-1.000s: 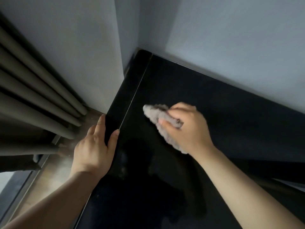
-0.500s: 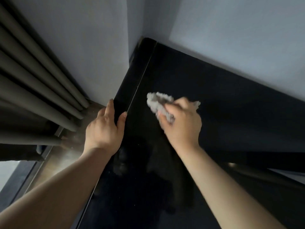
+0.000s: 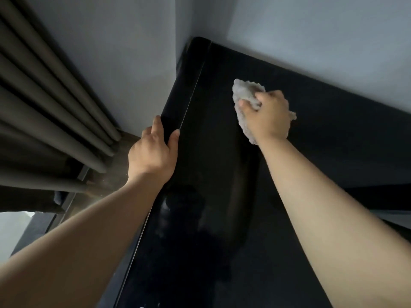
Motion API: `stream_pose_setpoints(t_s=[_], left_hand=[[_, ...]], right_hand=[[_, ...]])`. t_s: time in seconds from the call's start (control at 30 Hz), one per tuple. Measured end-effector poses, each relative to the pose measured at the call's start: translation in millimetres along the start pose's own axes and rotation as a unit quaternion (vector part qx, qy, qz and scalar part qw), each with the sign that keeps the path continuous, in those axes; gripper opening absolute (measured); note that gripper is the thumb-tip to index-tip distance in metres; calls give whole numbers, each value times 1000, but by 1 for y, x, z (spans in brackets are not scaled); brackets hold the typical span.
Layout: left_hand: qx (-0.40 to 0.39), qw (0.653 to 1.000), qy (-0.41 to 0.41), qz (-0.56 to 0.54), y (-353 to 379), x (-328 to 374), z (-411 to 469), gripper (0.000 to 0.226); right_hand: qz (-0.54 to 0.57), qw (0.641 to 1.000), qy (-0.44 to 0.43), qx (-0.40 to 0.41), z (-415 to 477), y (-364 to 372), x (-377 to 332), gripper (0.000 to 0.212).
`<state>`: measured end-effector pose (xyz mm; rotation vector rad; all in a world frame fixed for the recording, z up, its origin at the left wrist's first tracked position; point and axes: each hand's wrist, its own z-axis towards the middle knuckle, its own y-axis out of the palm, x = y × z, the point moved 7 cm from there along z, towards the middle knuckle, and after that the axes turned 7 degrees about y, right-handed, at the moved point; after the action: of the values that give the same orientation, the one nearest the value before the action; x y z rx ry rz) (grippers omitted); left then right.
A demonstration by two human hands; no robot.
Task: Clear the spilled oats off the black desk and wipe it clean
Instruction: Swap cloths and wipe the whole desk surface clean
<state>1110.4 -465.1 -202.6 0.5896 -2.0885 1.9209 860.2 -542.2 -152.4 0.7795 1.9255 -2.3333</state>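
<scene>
The glossy black desk (image 3: 218, 174) fills the middle of the head view and runs into a wall corner. My right hand (image 3: 268, 116) grips a crumpled grey-white cloth (image 3: 245, 93) and presses it on the desk top near the far wall. My left hand (image 3: 153, 150) holds the desk's left edge, thumb on top and fingers over the side. I see no oats on the dark surface, only faint specks near the front edge.
Grey walls (image 3: 311, 30) meet at the corner behind the desk. Dark pleated curtains (image 3: 44, 107) hang at the left, above a strip of wooden floor (image 3: 106, 174) between them and the desk.
My right hand has carried the cloth away from the left edge toward the far wall. My left hand has slid a little farther along the desk's left edge.
</scene>
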Motion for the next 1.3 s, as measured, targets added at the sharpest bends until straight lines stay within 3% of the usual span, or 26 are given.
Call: stream_pose_setpoints(t_s=[0.13,0.27,0.37,0.47,0.53,0.63,0.73,0.83,0.93,1.03,1.13,1.2,1.3], left_hand=[[7,1000,4,2,2,-1,1,59],[3,1000,1,0,3,-1,1,60],[3,1000,2,1,1,0,1,61],[5,1000,4,1,0,1,1,60],[4,1000,5,4,1,0,2,59],[10,1000,12,2,2,-1,2,58],[15,1000,15,5,1,0,2,60],[14,1000,15,4,1,0,1,60],[11,1000,13,0,1,0,1,59],[14,1000,23,-7,1,2,1,59],[15,1000,27,-6,0,2,1,59],[16,1000,25,0,1,1,2,60],[21,999,25,2,1,-1,3,57]], right_hand=[[-81,992,-78,53,-47,9,-8,36],[-32,991,-122,39,-112,-4,-3,23],[45,986,-149,-60,-151,-12,-6,18],[164,960,-89,-209,-144,-17,-4,22],[179,970,-34,-163,-108,-24,4,21],[18,999,-15,-36,-58,-22,5,22],[-66,998,-5,15,-72,-3,-1,21],[-30,997,-60,25,-128,-5,-5,13],[16,994,-98,-34,-183,-11,-3,11],[28,992,-91,-88,-223,-18,4,18],[128,982,-40,-132,-227,-29,12,18],[157,984,-6,-82,-198,-41,17,21],[63,996,58,15,-131,-45,25,21]])
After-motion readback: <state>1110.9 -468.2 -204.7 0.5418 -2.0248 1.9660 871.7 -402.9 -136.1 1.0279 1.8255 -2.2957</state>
